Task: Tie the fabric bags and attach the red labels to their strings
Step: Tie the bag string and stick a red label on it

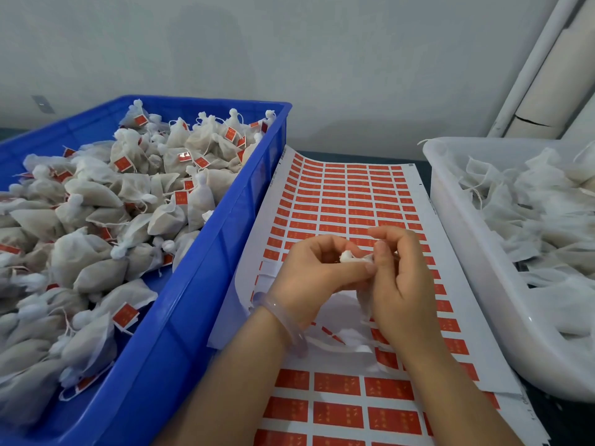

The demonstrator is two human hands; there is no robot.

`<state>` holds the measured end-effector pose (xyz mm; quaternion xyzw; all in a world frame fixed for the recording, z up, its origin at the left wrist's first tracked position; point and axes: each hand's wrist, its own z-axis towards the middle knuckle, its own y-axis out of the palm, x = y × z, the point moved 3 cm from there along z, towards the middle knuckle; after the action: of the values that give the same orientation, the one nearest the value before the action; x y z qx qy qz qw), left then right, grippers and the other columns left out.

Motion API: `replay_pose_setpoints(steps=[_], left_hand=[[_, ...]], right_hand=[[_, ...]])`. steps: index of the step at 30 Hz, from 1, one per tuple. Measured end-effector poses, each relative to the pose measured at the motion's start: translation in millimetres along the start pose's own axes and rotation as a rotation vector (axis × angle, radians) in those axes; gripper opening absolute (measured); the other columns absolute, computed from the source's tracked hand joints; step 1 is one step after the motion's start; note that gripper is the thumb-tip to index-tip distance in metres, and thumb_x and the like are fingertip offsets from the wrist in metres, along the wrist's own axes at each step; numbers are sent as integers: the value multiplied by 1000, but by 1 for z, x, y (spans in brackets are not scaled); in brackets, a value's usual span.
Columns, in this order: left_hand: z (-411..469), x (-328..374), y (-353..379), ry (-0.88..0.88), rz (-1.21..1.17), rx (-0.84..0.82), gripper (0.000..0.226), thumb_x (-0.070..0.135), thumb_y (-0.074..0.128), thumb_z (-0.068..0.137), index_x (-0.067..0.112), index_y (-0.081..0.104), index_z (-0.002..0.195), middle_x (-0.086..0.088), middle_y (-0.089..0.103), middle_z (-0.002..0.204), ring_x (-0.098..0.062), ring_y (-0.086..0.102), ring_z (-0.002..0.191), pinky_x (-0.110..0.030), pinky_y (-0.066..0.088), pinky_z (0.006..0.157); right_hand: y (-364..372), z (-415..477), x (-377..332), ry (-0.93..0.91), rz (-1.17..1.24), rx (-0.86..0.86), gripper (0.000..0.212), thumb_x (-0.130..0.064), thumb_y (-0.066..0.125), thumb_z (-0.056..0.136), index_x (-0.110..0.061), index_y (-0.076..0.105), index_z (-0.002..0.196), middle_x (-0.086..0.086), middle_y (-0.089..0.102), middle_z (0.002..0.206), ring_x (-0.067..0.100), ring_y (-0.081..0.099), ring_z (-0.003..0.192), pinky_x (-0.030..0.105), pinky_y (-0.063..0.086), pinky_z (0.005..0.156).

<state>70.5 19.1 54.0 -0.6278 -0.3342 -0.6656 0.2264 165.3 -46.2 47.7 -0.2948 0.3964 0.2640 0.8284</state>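
Observation:
A small white fabric bag [354,257] is held between both hands above the sheet of red labels [347,194]. My left hand [315,272] pinches the bag's gathered neck, and a clear bangle sits on that wrist. My right hand [402,278] has curled fingers closed on the other side of the neck; the bag's body hangs mostly hidden behind it. Any string is too small to make out. Some labels near the hands have been peeled off, leaving white gaps.
A blue crate [199,284] on the left holds several tied bags with red labels. A white tub [463,233] on the right holds several untied fabric bags. A second label sheet [341,413] lies nearer me. A wall and pipes stand behind.

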Motion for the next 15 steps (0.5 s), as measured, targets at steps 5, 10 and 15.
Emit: replay_pose_setpoints(steps=[5,10,15], left_hand=[[2,2,-2,-33,112,29,16,-5,67,77,7,65,88,-3,68,70,-14,67,63,-22,54,60],[3,2,-7,-67,227,23,24,-5,62,79,17,61,89,-3,64,70,-9,62,56,-21,52,56],[4,-1,-9,-80,226,-42,38,-2,72,73,20,59,100,-1,69,85,-17,69,73,-23,54,60]], right_hand=[[-1,1,0,-36,-45,-40,13,-37,38,89,-47,43,97,-29,51,96,-9,53,98,2,44,74],[-3,4,0,-52,-73,-147,16,-40,41,86,-48,43,99,-30,51,90,-14,53,93,-1,42,72],[-4,3,0,-22,-36,-151,16,-45,40,83,-49,45,98,-31,54,87,-12,53,95,0,43,71]])
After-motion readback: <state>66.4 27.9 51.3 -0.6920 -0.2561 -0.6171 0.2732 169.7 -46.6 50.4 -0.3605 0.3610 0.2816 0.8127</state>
